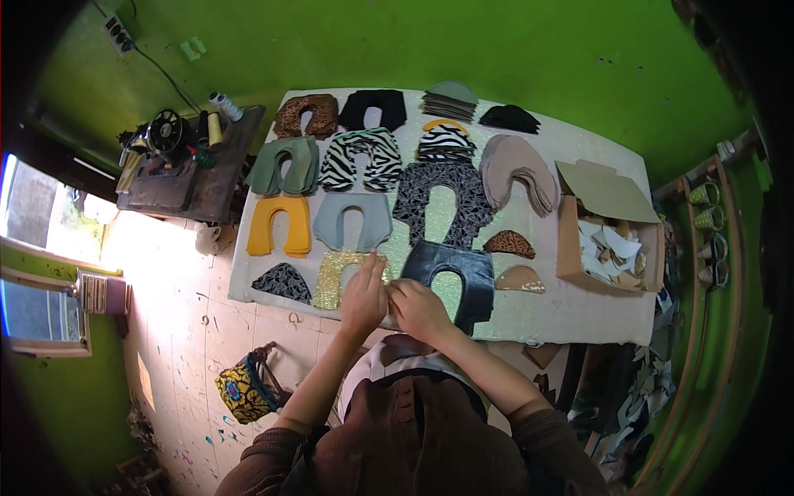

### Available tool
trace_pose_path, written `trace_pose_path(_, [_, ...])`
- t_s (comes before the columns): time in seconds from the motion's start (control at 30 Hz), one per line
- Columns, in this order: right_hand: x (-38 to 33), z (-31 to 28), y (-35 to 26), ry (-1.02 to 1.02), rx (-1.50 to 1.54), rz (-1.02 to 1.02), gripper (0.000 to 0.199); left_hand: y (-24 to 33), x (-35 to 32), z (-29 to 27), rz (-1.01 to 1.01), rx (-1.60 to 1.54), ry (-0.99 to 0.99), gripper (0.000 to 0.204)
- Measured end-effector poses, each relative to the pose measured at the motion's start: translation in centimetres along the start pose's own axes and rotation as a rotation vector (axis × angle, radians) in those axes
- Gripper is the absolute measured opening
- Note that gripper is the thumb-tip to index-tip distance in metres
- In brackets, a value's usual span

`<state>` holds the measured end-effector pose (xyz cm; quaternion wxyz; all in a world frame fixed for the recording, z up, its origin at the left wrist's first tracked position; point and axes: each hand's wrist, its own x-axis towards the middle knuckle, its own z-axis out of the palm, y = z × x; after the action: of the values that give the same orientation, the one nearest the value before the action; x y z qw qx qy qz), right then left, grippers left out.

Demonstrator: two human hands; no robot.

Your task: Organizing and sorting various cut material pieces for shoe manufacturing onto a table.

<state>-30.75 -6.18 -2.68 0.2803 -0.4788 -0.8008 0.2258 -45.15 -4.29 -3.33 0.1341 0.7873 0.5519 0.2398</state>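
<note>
Gold glitter U-piece (328, 283) at front of table (579, 321), print too small to read

Gold piece is partly covered by the left hand (365, 296); its fingers are extended toward the grey-blue U-piece (377, 221) just behind. Right hand (418, 311) is held against the left, fingers curled in; whether anything is pinched between them cannot be told. A shiny dark U-piece (476, 285) is placed just right of the right hand.

Labels/writing: any print on the thread cones (216, 130) or the cardboard box (569, 258) can't be resolved. White dashed marks are seen along the tan half-round piece (519, 278). Surface pattern only on the zebra-striped stack (337, 168) and the floral bag (246, 388), which is set on the floor (178, 331). Box is filled with pale scraps (610, 252).
</note>
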Motion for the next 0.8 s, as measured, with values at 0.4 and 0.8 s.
trace_pose_path(0.4, [-6.5, -9.0, 5.7, 0.270, -0.047, 0.219, 0.013, 10.6, 3.5, 4.3, 0.338, -0.010, -0.020, 0.044])
trace_pose_path(0.8, [-11.6, -21.3, 12.6, 0.263, 0.018, 0.199, 0.007, 24.3, 8.5, 10.3, 0.449, -0.177, 0.058, 0.045])
